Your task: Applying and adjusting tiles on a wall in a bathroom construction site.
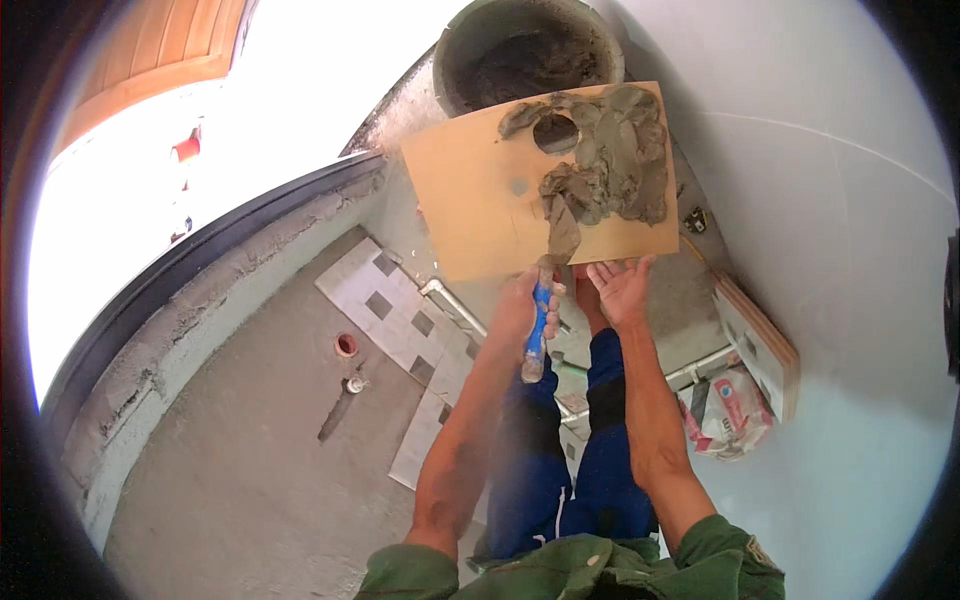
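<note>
My left hand (pixel 517 308) is closed around the blue handle of a trowel (pixel 563 232). Its mortar-smeared blade rests against a flat tan tile (pixel 465 200). Thick wet grey mortar (pixel 625 150) covers much of the tile's right half, spread around a dark round hole (pixel 555 133). My right hand (pixel 622 290), palm up, supports the tile's near edge; some of its fingers are hidden beneath it.
A round bucket (pixel 450 85) with mortar inside stands beyond the tile. Patterned tiles (pixel 400 320) lie on the concrete floor near a pipe opening (pixel 346 345). More tiles (pixel 755 345) lean against the right wall beside a printed bag (pixel 728 420). A raised sill (pixel 210 310) runs along the left.
</note>
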Demonstrator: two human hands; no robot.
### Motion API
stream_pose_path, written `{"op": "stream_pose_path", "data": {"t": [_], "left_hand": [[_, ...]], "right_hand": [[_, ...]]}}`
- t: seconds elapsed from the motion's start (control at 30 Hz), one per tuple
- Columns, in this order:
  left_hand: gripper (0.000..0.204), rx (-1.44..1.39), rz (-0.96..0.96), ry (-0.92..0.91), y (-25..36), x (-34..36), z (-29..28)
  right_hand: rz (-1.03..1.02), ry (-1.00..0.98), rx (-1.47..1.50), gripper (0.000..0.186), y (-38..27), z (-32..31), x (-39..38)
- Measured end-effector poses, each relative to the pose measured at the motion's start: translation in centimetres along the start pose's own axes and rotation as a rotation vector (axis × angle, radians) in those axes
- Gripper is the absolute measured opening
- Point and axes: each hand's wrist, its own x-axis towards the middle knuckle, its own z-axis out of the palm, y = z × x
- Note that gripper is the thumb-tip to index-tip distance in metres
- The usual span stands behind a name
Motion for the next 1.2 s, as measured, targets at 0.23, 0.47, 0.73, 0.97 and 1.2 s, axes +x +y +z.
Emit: {"op": "stream_pose_path", "data": {"t": [0.23, 0.47, 0.73, 0.97, 1.2], "left_hand": [[0.046, 0.641, 0.42, 0.296, -1.9, -2.2, -3.7], [0.047, 0.907, 0.469, 0.314, -4.4, 1.3, -4.1], [0.04, 0.555, 0.417, 0.17, -6.2, 5.3, -1.1], [0.036, 0.727, 0.914, 0.148, -6.1, 3.9, -4.0], [0.022, 1.275, 0.924, 0.536, 2.2, 3.1, -8.2]], "right_hand": [[0.018, -0.026, 0.013, 0.088, -0.3, 0.3, -0.2], [-0.003, -0.049, -0.036, 0.088, -0.1, 0.4, -0.6], [0.007, -0.024, -0.049, 0.09, -0.2, 0.2, -0.5], [-0.013, -0.046, -0.042, 0.09, 0.1, 0.3, -0.6], [-0.02, -0.047, -0.07, 0.088, 0.3, 0.3, -0.6]]}}
